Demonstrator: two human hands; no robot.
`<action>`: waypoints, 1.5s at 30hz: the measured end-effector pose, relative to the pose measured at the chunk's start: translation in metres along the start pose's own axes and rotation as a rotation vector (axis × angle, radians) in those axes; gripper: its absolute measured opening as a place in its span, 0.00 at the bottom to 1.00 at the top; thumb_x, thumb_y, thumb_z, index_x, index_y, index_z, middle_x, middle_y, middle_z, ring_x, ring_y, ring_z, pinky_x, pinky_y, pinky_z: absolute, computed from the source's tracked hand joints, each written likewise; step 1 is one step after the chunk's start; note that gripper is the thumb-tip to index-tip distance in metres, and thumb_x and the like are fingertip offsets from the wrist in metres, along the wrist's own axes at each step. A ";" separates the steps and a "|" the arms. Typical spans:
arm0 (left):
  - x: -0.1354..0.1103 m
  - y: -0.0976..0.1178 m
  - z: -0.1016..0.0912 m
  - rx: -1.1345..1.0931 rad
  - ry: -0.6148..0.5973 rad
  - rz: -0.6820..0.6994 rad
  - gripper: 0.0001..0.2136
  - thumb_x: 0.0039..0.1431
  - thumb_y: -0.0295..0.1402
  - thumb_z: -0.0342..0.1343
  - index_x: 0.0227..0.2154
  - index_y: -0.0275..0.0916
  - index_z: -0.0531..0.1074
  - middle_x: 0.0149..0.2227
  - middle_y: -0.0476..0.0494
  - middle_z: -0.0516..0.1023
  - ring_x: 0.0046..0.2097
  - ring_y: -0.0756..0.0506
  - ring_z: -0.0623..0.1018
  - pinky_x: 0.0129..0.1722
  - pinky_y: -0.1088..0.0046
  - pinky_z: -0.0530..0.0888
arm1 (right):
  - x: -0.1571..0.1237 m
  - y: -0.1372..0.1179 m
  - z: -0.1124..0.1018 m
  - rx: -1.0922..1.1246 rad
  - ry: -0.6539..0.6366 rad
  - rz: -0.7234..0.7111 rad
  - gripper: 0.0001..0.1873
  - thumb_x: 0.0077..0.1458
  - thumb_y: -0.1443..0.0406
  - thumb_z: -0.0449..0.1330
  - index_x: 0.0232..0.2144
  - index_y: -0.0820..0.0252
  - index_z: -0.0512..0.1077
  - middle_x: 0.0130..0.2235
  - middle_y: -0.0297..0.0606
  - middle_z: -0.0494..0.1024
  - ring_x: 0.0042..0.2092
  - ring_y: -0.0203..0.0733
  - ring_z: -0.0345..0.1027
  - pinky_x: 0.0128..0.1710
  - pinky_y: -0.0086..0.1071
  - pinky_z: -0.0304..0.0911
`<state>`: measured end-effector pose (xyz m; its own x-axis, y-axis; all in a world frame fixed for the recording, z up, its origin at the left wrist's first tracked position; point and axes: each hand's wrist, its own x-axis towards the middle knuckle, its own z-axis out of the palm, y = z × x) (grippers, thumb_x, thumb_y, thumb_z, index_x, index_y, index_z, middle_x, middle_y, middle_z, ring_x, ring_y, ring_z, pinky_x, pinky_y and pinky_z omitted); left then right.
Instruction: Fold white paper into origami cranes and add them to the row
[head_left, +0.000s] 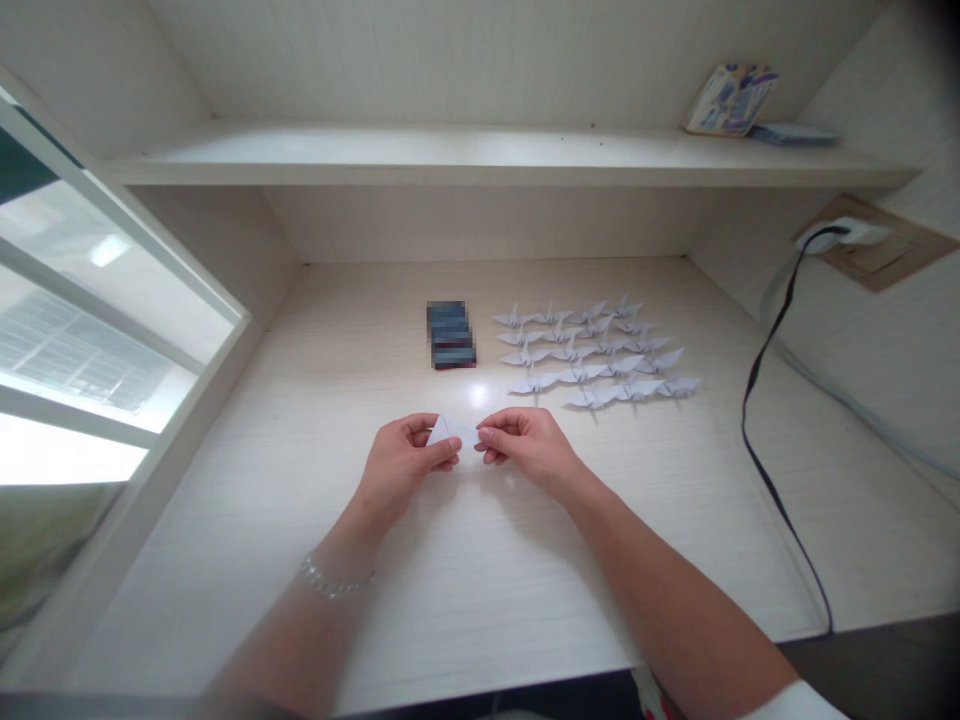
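**White desk nook: a folded white paper pinched between two hands**

A pale wood-grain desk (480, 570) fills the nook, with a shelf (450, 160) running across it and a window (82, 300) down one side. The paper cranes (592, 350) make the landmark here: about twenty of them, pale and finished, set out in neat rows on the desktop.

Just left of the paper cranes sits a stack of dark cards (451, 335), too blurred to read. High above and to the right of them, a printed box (731, 98) leans on the shelf. It has colourful printing, but the writing is too small to make out. Further right of the paper cranes, a black cable (757, 420) runs down from a plug (847, 235) in the wall.

The folded white paper (450, 432) is in front of the paper cranes and slightly to their left, held in the air between the hands. The left hand (401, 465), with a silver bracelet (334, 577) at its wrist, curls around one end — fingers closed and gripping. The right hand (529, 448) pinches the other end between thumb and fingers.
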<state>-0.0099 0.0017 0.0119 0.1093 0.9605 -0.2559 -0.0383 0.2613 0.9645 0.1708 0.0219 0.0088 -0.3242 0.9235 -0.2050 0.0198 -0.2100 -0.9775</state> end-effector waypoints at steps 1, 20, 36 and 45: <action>0.000 0.000 0.000 -0.009 -0.004 -0.003 0.14 0.44 0.34 0.63 0.34 0.32 0.74 0.28 0.43 0.76 0.27 0.51 0.72 0.27 0.77 0.70 | 0.000 0.000 0.000 0.006 -0.013 0.002 0.13 0.46 0.58 0.63 0.29 0.65 0.74 0.27 0.39 0.77 0.25 0.33 0.69 0.28 0.29 0.66; -0.001 0.005 0.000 -0.036 0.033 0.013 0.13 0.45 0.33 0.63 0.34 0.32 0.72 0.26 0.45 0.75 0.27 0.52 0.72 0.28 0.77 0.70 | -0.004 -0.006 -0.008 -0.138 -0.029 -0.057 0.13 0.53 0.57 0.57 0.30 0.62 0.72 0.29 0.38 0.76 0.28 0.35 0.69 0.29 0.29 0.64; -0.002 0.004 0.003 0.020 0.067 0.175 0.10 0.47 0.30 0.63 0.32 0.33 0.70 0.25 0.48 0.75 0.27 0.51 0.73 0.28 0.75 0.70 | -0.014 -0.010 -0.001 -0.327 0.062 -0.199 0.08 0.52 0.62 0.58 0.27 0.60 0.75 0.25 0.33 0.75 0.28 0.35 0.67 0.28 0.27 0.60; -0.005 0.009 0.005 0.040 0.081 0.141 0.10 0.46 0.31 0.63 0.31 0.32 0.71 0.23 0.47 0.75 0.26 0.50 0.72 0.26 0.74 0.70 | -0.010 -0.007 -0.005 -0.171 -0.084 -0.111 0.12 0.53 0.60 0.57 0.28 0.63 0.74 0.28 0.38 0.77 0.30 0.36 0.70 0.33 0.31 0.65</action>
<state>-0.0059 -0.0016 0.0219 0.0248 0.9924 -0.1203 -0.0083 0.1205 0.9927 0.1783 0.0152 0.0171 -0.4108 0.9065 -0.0976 0.1373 -0.0443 -0.9895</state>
